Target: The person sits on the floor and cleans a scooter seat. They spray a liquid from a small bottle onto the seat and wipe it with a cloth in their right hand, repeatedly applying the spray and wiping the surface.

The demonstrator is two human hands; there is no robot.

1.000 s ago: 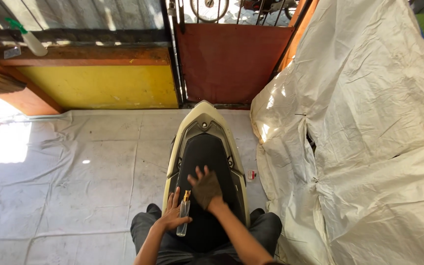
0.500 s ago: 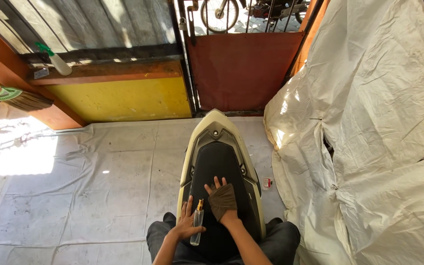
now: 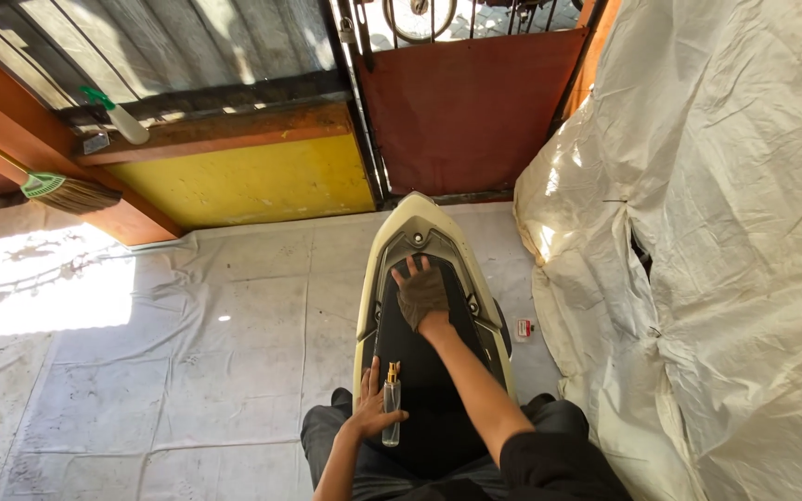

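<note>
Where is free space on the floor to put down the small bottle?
The widest bare patch is the grey floor sheet, left of the scooter panel and below the yellow wall. Right of the panel only a narrow strip remains, holding a small red and white item against the draped white tarp.

Right hand wipes scooter panel; left hand holds bottle.

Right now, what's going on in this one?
A person sits on a floor covered in pale sheeting with a cream and black scooter body panel lying lengthwise in front of them. Their right hand presses a dark cloth flat on the panel's black surface, near its far end. Their left hand holds a small clear spray bottle with a gold top against the panel's near left edge. A large tarp-covered shape stands on the right.
</note>
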